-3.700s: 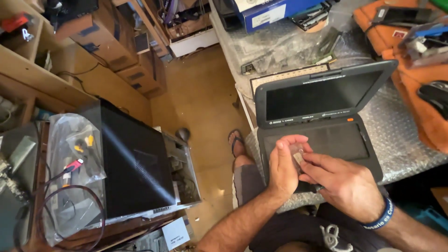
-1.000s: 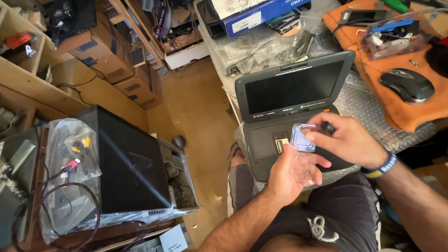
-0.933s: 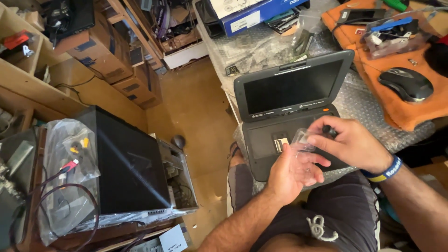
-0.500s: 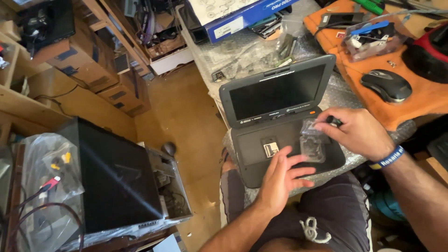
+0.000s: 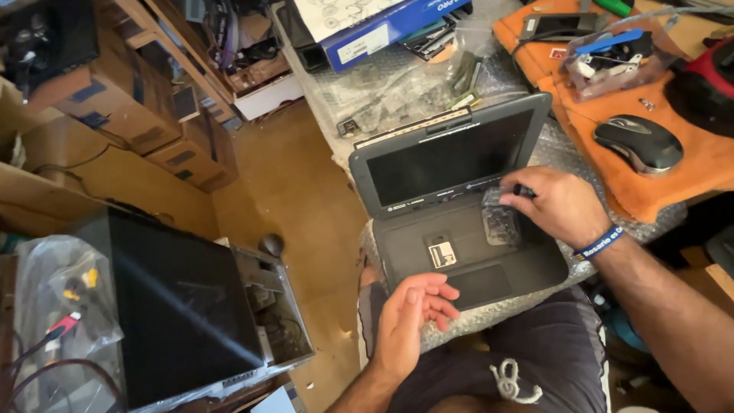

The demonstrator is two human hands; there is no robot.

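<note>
Plastic bag — small, clear, limp, probably light — hangs mid-frame over the grey device; your right hand pinches its top edge, your left hand lies open, empty.

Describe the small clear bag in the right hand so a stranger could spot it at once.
Start at the open grey flip-screen device lying on bubble wrap at the bench edge. Over its lower half, just under the hinge on the right, the right hand pinches a small clear plastic bag with dark small parts inside. It is the only see-through thing on the device; the nearby label is flat and opaque.
</note>
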